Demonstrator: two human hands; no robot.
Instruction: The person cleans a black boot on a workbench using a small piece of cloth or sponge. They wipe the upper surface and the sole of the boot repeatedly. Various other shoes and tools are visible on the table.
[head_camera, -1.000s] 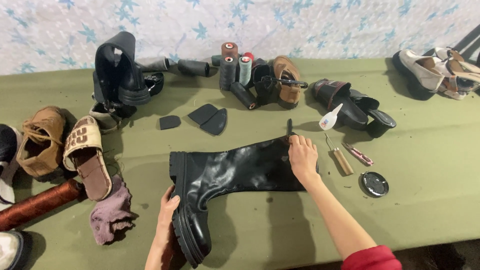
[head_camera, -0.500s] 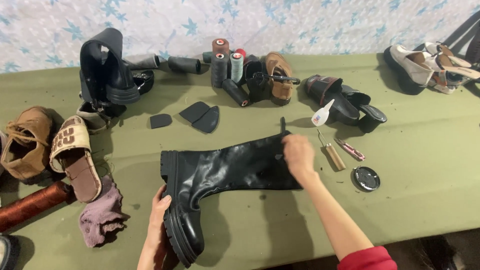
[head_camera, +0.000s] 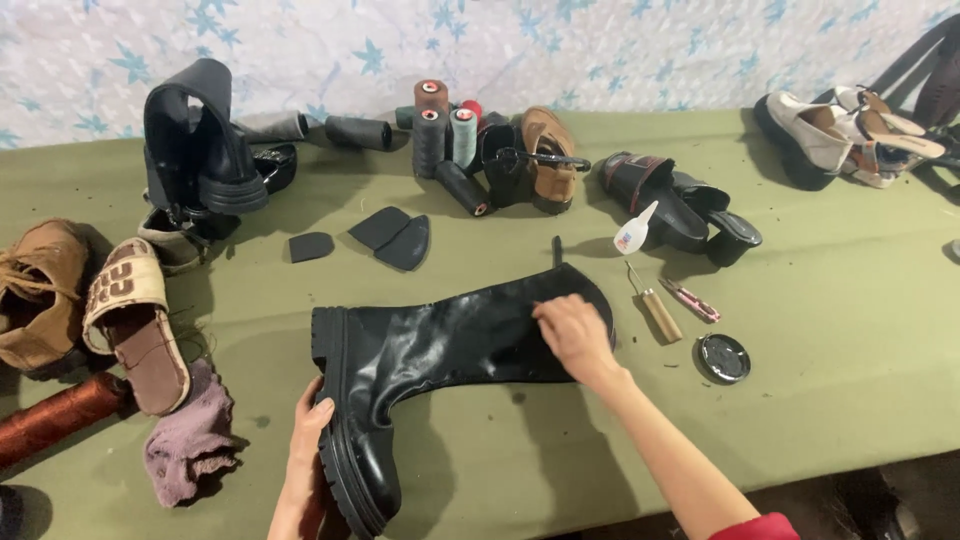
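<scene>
A tall black boot (head_camera: 440, 345) lies on its side on the green table (head_camera: 820, 300), sole to the left, shaft opening to the right. My left hand (head_camera: 303, 450) rests against the chunky sole near the toe, holding it steady. My right hand (head_camera: 572, 335) lies on the upper shaft near the opening, fingers curled and pressed on the leather. I cannot see anything in that hand.
Right of the boot lie a glue bottle (head_camera: 635, 229), a wooden-handled awl (head_camera: 655, 310), small pink snips (head_camera: 692, 301) and a round tin lid (head_camera: 723, 357). Thread spools (head_camera: 440, 135), black sole patches (head_camera: 392, 235), other shoes and a purple rag (head_camera: 190, 440) surround it.
My right hand has slid from the top edge of the shaft opening down and left onto the shaft's side. My left hand stays on the sole.
</scene>
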